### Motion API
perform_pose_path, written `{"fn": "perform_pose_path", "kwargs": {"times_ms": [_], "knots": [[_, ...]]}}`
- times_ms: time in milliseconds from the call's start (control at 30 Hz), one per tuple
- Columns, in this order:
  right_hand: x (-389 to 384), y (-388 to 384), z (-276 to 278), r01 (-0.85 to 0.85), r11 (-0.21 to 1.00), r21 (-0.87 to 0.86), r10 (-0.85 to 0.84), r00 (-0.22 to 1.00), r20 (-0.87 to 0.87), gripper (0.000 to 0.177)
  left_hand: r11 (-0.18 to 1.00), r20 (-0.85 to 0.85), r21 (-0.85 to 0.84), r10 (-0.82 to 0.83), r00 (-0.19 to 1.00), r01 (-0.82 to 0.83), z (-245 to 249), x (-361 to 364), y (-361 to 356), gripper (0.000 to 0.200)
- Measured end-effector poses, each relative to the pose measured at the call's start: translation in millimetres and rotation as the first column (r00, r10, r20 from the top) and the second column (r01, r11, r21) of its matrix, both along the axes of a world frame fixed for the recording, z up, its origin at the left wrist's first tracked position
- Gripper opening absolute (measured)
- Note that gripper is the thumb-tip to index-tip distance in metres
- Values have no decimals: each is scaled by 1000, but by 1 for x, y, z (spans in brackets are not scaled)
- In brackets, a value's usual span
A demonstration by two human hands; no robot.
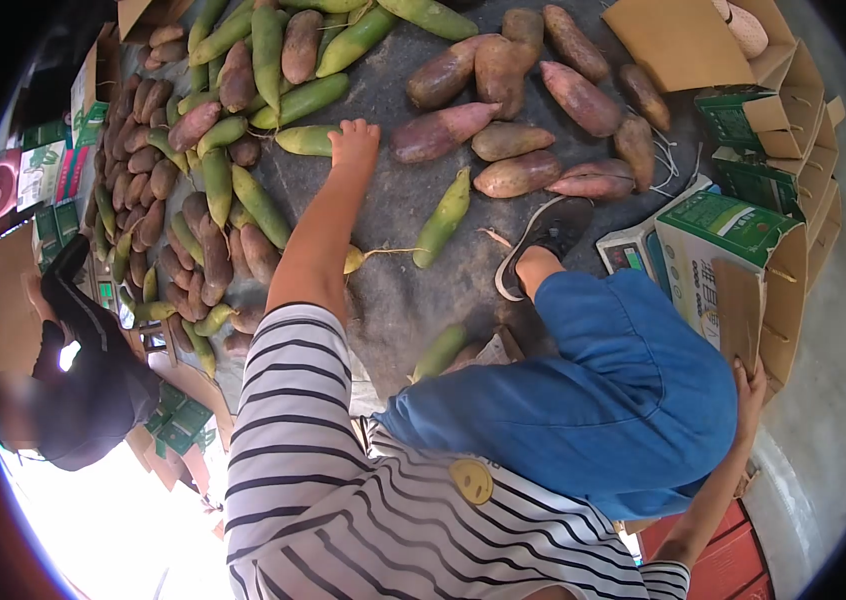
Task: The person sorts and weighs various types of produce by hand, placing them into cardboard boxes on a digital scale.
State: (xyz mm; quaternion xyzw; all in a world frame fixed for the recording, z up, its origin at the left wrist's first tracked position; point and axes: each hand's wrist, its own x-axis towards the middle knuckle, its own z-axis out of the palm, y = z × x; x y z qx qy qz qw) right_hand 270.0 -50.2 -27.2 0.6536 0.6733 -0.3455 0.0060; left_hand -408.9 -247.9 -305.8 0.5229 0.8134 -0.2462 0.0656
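I log the left hand [354, 142] stretched across the mat [393, 300], fingers on the end of a green shoot [305, 140] beside the tubers [513, 130], grip not discernible, while the right hand [749, 388] clasps the flap of a carton [733, 240].

A green tapered shoot [305, 140] lies flat on the dark mat [393, 200]; a green-printed cardboard box [733, 240] stands open

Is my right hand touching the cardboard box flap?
Touching: the head view shows the right hand gripping the lower edge of the cardboard box flap.
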Motion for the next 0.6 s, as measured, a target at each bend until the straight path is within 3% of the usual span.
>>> {"fn": "perform_pose_path", "kwargs": {"times_ms": [67, 167, 233, 333, 433, 533, 600], "knots": [[-6, 0, 2, -1, 1000, 15, 2, 1000, -21, 31, 995, 68, -64, -73, 995, 77, 7, 1, -10, 31], [-10, -1, -1, -8, 999, 38, 11, 996, -89, 29, 981, 190, 46, -193, 963, 188, 24, 18, -29, 34], [-6, -4, -2, -7, 999, 45, 11, 994, -109, 29, 990, 329, 139, -81, 941, 37, 52, 46, -35, 66], [-7, -6, -1, -25, 998, 50, 30, 996, -88, 28, 889, 366, 443, -64, 928, -113, 80, 78, -50, 64], [-15, -7, 5, -56, 997, 50, 60, 996, -70, 27, 720, 490, 579, 67, 869, -382, 102, 96, -47, 66], [-18, -4, 8, -51, 998, 44, 55, 994, -94, 27, 632, 615, 612, -2, 788, -476, 150, 123, -10, 66], [-19, -2, 9, -101, 994, 49, 104, 993, -62, 28, 567, 624, 694, -168, 763, -443, 177, 143, 28, 68]]}}
